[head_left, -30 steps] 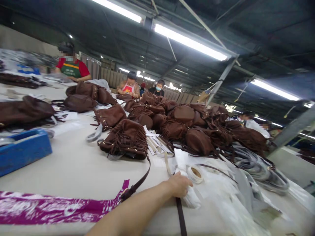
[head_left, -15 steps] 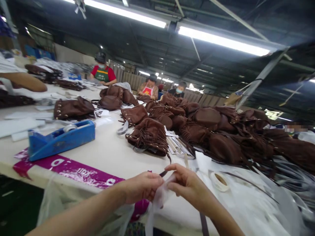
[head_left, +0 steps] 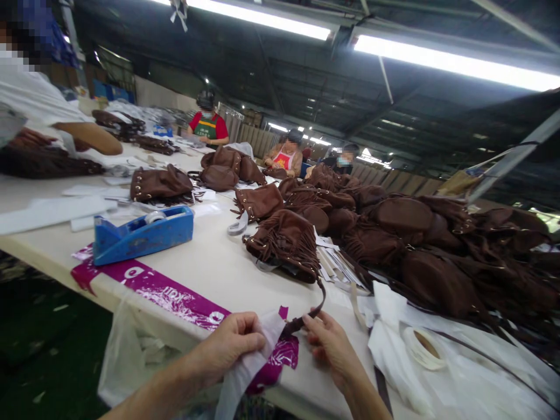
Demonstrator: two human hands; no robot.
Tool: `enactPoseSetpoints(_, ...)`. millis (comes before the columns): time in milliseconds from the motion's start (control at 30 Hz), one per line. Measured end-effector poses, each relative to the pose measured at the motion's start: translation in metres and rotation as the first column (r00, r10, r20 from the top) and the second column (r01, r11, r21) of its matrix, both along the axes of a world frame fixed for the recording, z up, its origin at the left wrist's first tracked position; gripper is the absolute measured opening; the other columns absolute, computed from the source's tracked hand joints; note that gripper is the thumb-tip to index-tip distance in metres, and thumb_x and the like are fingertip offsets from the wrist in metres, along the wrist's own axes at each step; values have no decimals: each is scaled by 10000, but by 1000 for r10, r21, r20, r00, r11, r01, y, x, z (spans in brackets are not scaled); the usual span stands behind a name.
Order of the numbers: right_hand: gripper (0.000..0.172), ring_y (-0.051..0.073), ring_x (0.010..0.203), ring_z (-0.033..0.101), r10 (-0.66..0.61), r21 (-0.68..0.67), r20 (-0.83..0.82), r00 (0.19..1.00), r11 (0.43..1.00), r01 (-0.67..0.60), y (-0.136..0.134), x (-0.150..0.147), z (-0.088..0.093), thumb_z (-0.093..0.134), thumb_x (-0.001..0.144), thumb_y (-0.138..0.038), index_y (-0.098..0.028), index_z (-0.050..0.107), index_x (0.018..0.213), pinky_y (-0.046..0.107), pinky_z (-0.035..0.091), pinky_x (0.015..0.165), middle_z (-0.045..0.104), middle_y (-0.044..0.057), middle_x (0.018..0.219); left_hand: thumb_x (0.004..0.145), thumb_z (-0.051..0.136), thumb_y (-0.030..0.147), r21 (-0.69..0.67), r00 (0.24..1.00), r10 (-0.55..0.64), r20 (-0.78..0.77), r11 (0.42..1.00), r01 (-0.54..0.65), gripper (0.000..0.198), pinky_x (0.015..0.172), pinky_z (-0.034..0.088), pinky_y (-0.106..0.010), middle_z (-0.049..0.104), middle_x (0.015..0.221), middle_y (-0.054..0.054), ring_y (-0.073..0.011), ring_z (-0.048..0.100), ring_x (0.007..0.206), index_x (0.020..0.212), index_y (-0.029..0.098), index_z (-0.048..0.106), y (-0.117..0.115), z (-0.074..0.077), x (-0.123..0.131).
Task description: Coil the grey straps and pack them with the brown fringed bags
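Nearer than the fringed bag point(head_left: 286, 240), white tissue point(head_left: 250, 373) is pinched by the left hand point(head_left: 236, 345); the bag's brown strap point(head_left: 294, 326) is held by the right hand point(head_left: 330, 345). The strap is probably best kept steady, the tissue smooth.

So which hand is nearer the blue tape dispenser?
Left: the left hand holds a white sheet to the right of the blue tape dispenser; the right hand, at the brown strap, is farther right.
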State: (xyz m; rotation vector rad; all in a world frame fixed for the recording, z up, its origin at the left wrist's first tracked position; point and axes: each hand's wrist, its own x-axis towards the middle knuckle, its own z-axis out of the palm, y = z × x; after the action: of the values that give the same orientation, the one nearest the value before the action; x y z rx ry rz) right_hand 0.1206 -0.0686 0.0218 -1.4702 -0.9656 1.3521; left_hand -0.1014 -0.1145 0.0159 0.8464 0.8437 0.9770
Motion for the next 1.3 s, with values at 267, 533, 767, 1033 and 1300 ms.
enactPoseSetpoints(267, 362, 201, 826, 693, 56, -79, -499, 865, 991, -110, -13, -17, 6, 851, 605, -326, -156, 632, 839, 319, 553, 748, 740, 80, 930, 619, 763, 321, 47, 998, 6, 59, 999, -9, 267, 561, 338, -198, 577, 644, -2, -94, 467, 567, 728, 119, 626, -1, -4, -3)
enactPoseSetpoints(533, 572, 241, 822, 703, 167, -12, -492, 854, 980, -199, -42, -32, 7, 882, 591, -251, -214, 508, 1021, 369, 556, 690, 705, 27, 867, 622, 756, 391, 18, 998, -55, 9, 998, 55, 358, 543, 419, -224, 648, 672, -55, -129, 563, 547, 796, 109, 620, -6, 7, -2)
enactPoseSetpoints(767, 850, 232, 744, 706, 218, -34, -469, 856, 964, -264, -65, -40, 11, 874, 607, -293, -275, 380, 1299, 346, 558, 625, 693, 26, 870, 634, 678, 306, -49, 988, -150, -29, 988, 149, 297, 561, 487, -258, 670, 677, -62, -135, 582, 523, 860, 115, 647, -17, 5, -5)
enactPoseSetpoints(1033, 558, 71, 489, 513, 156, -24, -412, 897, 983, -182, -68, -40, 3, 852, 626, -356, -218, 510, 1045, 171, 403, 406, 615, -32, 721, 706, 672, 473, 51, 980, -126, -155, 989, 135, 389, 444, 221, -201, 439, 515, 40, -58, 318, 451, 581, 138, 520, -28, 1, -16)
enactPoseSetpoints(1300, 565, 20, 360, 390, 275, -3, -231, 933, 959, -284, -65, -43, 2, 845, 610, -421, -206, 480, 983, 137, 282, 331, 578, -72, 627, 710, 565, 296, 131, 928, -189, -322, 962, 241, 247, 489, 186, -232, 356, 521, 52, -80, 282, 513, 534, 159, 458, -29, 4, -10)
